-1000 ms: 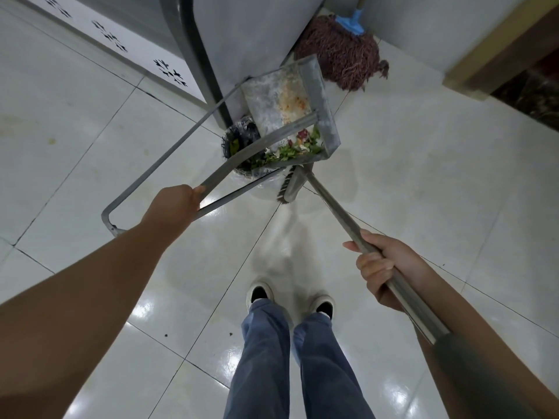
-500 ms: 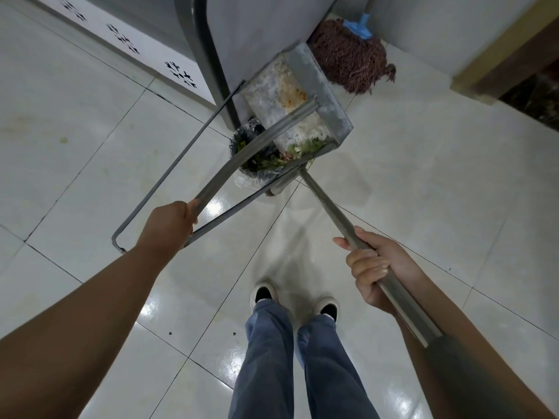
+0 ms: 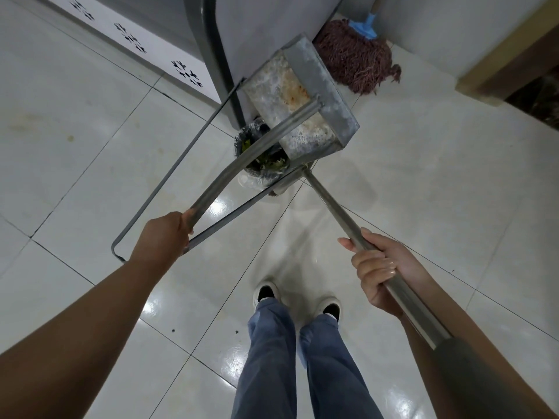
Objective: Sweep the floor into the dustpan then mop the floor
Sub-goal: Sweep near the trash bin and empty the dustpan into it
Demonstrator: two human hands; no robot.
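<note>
The metal dustpan (image 3: 298,98) is held tipped up above a small bin (image 3: 260,158) lined with a plastic bag, green scraps showing inside. The left hand (image 3: 163,234) is curled round the dustpan's long handle (image 3: 242,158). The right hand (image 3: 379,267) grips a metal broom handle (image 3: 332,204), whose lower end is hidden behind the dustpan. A brown string mop (image 3: 357,58) rests on the tiled floor (image 3: 438,176) against the wall beyond.

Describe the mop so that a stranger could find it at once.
Look to the far corner where the grey wall meets the floor, just behind the raised metal dustpan. The mop rests there, a heap of reddish-brown strings under a blue clamp. Nothing else nearby is stringy or brown.
</note>
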